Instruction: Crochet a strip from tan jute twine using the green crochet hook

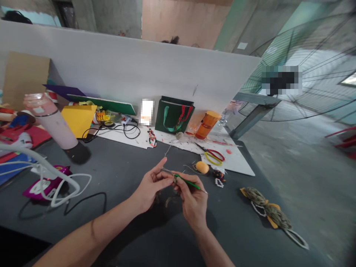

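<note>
My right hand [194,204] is closed around a crochet hook with a green handle [190,182], its metal tip pointing left. Between the fingertips of both hands is a small greyish-brown crochet piece [175,179]. My left hand [147,191] pinches that piece, its index finger raised with a thin strand of yarn [167,150] running up from it. Loose dark yarn ends hang below, partly hidden by the hands. An orange egg-shaped object [202,167] lies just beyond my right hand, with a thin thread beside it.
Scissors with red and yellow handles [214,156] lie on a white board [239,165]. Farther back stand a green gift bag [172,115] and an orange canister [206,126]. Yarn skeins [279,217] lie right; a pink bottle [52,124] and white cables [66,185] are left.
</note>
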{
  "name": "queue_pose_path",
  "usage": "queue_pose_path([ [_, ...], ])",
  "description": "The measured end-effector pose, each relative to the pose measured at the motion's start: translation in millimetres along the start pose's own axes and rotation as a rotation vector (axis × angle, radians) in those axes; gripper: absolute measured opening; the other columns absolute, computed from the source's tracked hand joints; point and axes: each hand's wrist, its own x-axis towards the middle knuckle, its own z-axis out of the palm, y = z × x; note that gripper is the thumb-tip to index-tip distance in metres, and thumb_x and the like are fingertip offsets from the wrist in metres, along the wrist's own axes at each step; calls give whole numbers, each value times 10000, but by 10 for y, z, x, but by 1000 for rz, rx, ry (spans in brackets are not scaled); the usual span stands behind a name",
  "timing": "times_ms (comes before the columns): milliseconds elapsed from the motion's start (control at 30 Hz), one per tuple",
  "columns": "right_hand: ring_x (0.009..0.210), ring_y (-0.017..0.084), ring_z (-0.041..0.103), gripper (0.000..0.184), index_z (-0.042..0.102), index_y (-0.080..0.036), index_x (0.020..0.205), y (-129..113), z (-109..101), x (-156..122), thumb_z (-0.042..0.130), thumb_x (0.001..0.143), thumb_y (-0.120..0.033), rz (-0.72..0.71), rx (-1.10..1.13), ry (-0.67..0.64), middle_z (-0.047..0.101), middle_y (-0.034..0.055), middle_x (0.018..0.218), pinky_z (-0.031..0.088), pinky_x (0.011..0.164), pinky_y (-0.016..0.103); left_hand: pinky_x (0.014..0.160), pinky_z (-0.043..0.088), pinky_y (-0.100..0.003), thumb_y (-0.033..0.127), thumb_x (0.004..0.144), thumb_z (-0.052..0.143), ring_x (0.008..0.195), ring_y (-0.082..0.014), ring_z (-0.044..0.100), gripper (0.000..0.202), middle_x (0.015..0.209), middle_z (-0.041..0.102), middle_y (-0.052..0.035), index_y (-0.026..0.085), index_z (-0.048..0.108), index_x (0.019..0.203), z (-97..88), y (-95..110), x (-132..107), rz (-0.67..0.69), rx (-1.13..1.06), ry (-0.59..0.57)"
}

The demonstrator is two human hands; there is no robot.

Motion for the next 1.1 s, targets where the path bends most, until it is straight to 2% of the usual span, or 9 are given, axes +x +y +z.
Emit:
queue_pose_path([
  [100,461,78,548,238,719,-215,734,-51,25,38,905,669,-348,291,251,17,773,19,771,397,380,159,843,485,-318,194,621,922,724,-134,667,912,714,728,26,166,543,1450,3,21,-3,-16,2,-31],
  [167,446,62,509,289,713,-214,721,-83,27,64,935,614,-366,378,331,2,760,8,744,404,399,160,831,484,-318,194,638,913,701,-124,656,841,725,723,30,199,589,1414,3,28,-7,0,15,-60],
  [267,410,35,434,317,707,-210,717,-109,20,84,942,590,-380,424,378,-14,748,1,713,418,419,163,787,480,-309,203,659,902,651,-102,629,753,752,713,36,246,641,1364,-1,34,-16,3,39,-101],
  [433,360,9,321,325,689,-205,743,-143,7,98,930,613,-380,434,382,-22,750,11,725,285,338,135,731,467,-290,197,686,884,651,-97,593,678,752,680,35,268,673,1327,-11,65,-20,28,95,-121],
  [567,345,-3,262,367,669,-205,756,-200,-2,115,935,614,-415,410,348,-21,736,2,705,226,312,117,710,464,-272,187,709,865,682,-98,579,662,771,673,27,284,667,1333,-23,96,-25,53,129,-122],
  [733,333,-9,238,414,636,-212,779,-245,-14,118,929,617,-456,395,295,-18,705,-19,675,214,289,106,692,466,-265,183,721,851,707,-106,578,686,801,665,17,282,641,1366,-33,106,-30,59,159,-124],
  [933,336,0,286,407,624,-216,795,-243,-28,108,909,645,-464,377,264,-22,698,-17,674,214,282,100,690,464,-253,165,729,840,714,-101,567,674,802,661,20,299,644,1360,-60,93,-10,80,176,-134],
  [1100,334,-7,234,368,639,-216,784,-255,-27,108,897,672,-453,373,297,-51,709,-19,677,217,298,105,679,464,-250,164,735,836,736,-112,573,662,810,668,12,302,649,1355,-81,80,-1,79,182,-134],
])
